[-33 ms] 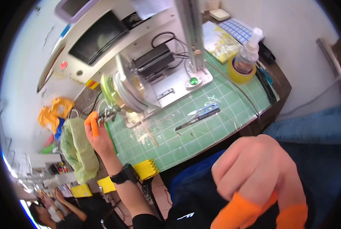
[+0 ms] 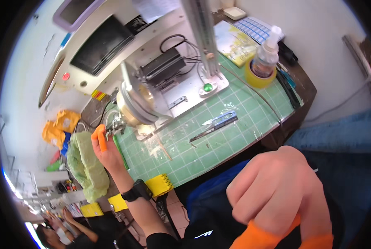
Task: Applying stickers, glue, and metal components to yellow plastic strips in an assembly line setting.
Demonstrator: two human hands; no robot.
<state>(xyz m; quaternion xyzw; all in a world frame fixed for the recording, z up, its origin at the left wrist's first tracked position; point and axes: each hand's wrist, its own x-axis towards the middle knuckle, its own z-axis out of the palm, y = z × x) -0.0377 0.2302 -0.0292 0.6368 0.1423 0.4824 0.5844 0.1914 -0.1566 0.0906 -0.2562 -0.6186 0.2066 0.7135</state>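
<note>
At nine o'clock on the machine, a shiny metal fitting (image 2: 118, 123) beside a round wheel (image 2: 132, 98) looks stiff, solid and perhaps slippery, probably best held by its lower end. The left hand (image 2: 107, 150) is at it; whether its grip closes, I cannot tell. At four o'clock, the right hand (image 2: 279, 186) curls, its grip hidden.

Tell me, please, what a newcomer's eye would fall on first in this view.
Probably the right hand, large at lower right, with orange covers on its fingers. Next might come the left hand, left of centre, its orange-covered fingers at a metal fitting beside a pale round wheel. Then the green gridded mat in the middle, with blue-handled snips lying on it.
</note>
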